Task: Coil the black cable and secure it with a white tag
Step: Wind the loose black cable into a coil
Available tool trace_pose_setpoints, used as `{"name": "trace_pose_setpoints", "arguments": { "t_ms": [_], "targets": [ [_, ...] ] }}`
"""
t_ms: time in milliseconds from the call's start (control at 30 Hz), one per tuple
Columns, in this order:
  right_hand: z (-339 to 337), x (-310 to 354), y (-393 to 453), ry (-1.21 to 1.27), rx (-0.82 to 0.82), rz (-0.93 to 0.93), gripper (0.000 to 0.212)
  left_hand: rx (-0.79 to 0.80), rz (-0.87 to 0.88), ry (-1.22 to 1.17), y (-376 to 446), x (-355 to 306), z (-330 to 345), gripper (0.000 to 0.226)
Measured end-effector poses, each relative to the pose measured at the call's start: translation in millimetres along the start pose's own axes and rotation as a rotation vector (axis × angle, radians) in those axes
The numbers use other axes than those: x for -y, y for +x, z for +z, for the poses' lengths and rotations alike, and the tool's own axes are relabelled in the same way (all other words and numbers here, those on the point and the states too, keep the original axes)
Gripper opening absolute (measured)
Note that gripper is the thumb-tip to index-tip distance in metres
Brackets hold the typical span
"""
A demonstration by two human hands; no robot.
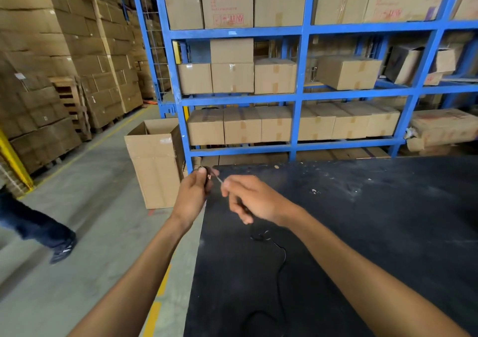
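My left hand [192, 194] is closed around a small coil of black cable [207, 179] above the far left corner of the black table [362, 233]. A thin white tag [219, 179] runs from the coil to the fingertips of my right hand [254, 199], which pinches its end. Both hands are blurred. More black cable [282, 261] lies loose on the table below my right hand, with a small dark loop [260, 236] near the wrist; whether it joins the held coil is hidden.
An open cardboard box [155, 161] stands on the floor left of the table. Blue shelving [297, 96] filled with cartons rises behind it. Stacked cartons [64, 65] line the aisle at left. A person's leg and shoe [51, 236] crosses the floor at far left.
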State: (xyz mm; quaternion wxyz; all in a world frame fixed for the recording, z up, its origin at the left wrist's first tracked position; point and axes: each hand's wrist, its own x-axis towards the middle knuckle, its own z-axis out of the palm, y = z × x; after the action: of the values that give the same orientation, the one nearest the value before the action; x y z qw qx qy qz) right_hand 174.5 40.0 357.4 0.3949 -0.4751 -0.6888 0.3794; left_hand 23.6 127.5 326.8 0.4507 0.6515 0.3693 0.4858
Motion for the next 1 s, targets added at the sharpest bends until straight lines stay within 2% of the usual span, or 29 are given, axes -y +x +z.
{"name": "trace_pose_setpoints", "arguments": {
  "t_ms": [67, 167, 267, 333, 467, 533, 600, 667, 733, 800, 933, 1000],
  "targets": [
    [17, -14, -5, -0.033, 0.034, -0.006, 0.031, -0.053, 0.036, -0.076, 8, -9, -1, 0.04],
    [39, -46, -10, -0.002, 0.139, 0.062, 0.034, -0.001, 0.022, -0.324, 14, -28, -2, 0.039],
    [45, -75, -10, 0.05, 0.185, 0.13, 0.04, 0.183, -0.124, -0.722, 14, -51, -7, 0.035],
    [37, -90, -8, 0.021, 0.187, 0.169, 0.042, 0.331, -0.199, -0.817, 10, -62, -15, 0.031],
    [2, -101, -3, 0.081, 0.081, 0.256, 0.04, 0.551, -0.351, -0.658, -1, -66, -30, 0.032],
    [-19, -91, 3, 0.168, 0.009, 0.281, 0.03, 0.652, -0.427, -0.406, -7, -55, -32, 0.034],
    [-38, -72, 8, 0.224, -0.025, 0.252, 0.02, 0.711, -0.4, 0.002, -12, -38, -26, 0.036],
    [-49, -49, 13, 0.283, -0.027, 0.19, 0.021, 0.655, -0.325, 0.27, -15, -20, -16, 0.039],
    [-48, -26, 18, 0.289, -0.031, 0.111, 0.021, 0.496, -0.262, 0.232, -13, -5, -8, 0.04],
    [-37, -9, 20, 0.231, -0.029, 0.035, 0.012, 0.315, -0.204, 0.122, -6, 1, -3, 0.041],
    [-4, 0, 19, 0.18, -0.006, -0.066, 0.005, -0.048, 0.084, 0.36, 7, -10, 0, 0.043],
    [8, -5, 16, 0.207, -0.023, -0.099, 0.008, -0.149, 0.175, 0.395, 15, -13, -3, 0.041]
  ]
}}
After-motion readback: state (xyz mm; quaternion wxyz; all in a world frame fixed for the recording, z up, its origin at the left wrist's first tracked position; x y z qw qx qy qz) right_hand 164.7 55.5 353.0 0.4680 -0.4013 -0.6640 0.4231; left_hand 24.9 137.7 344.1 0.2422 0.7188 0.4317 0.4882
